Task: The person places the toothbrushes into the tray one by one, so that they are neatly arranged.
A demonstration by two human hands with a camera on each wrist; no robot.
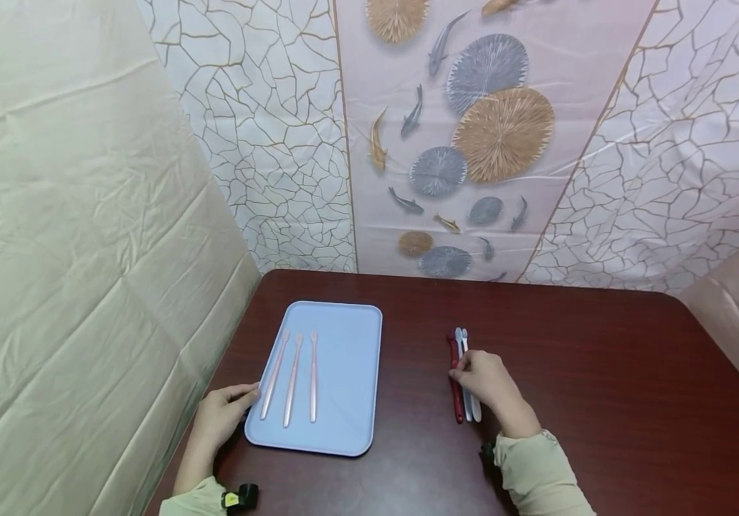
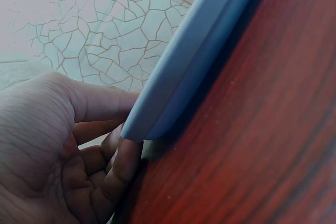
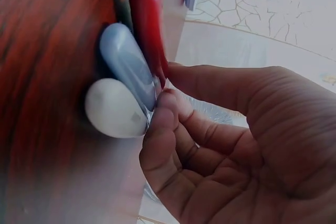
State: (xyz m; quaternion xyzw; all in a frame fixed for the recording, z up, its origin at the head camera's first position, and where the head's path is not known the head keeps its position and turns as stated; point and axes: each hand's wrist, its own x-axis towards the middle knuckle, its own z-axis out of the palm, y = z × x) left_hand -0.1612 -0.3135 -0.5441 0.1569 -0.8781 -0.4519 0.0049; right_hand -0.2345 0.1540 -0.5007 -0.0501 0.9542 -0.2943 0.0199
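A light blue tray (image 1: 346,380) lies on the left part of the table, with three pink toothbrushes (image 1: 291,390) side by side in its left half. My left hand (image 1: 219,414) grips the tray's left edge, thumb against the rim and other fingers curled below it in the left wrist view. To the right of the tray, a red toothbrush (image 3: 147,14), a blue toothbrush (image 3: 123,51) and a white toothbrush (image 3: 113,108) lie close together. My right hand (image 1: 488,380) pinches the red one at mid-handle between thumb and fingertips, the other fingers curled beside the blue and white handles.
The dark reddish-brown table (image 1: 601,387) extends well to the right of the toothbrushes. Behind it hangs a patterned curtain (image 1: 446,143), and a plain beige cloth (image 1: 85,251) lines the left side. Each wrist bears a small black camera.
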